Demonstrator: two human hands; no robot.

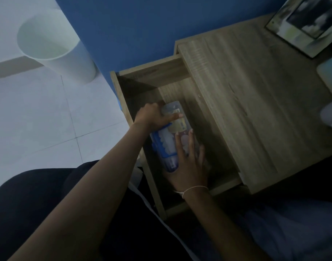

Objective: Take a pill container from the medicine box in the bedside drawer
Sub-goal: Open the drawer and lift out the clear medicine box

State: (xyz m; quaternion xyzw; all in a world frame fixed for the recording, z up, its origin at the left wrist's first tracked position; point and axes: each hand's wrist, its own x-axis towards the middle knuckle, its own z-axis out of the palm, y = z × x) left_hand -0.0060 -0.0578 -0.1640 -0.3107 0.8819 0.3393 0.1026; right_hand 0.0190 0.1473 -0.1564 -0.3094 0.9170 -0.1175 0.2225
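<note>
Both hands are down in the open bedside drawer [135, 95] now, the left hand [154, 117] clamped around the far end of the clear medicine box [172, 132] with its blue latch. The right hand [189, 162] lies spread flat across the near end, fingers splayed over the lid. Dim light here; the pill container can't be picked out among the blurred packets inside the box.

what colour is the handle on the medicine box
Blue, on a clear box; the handle shows in the head view.
</note>
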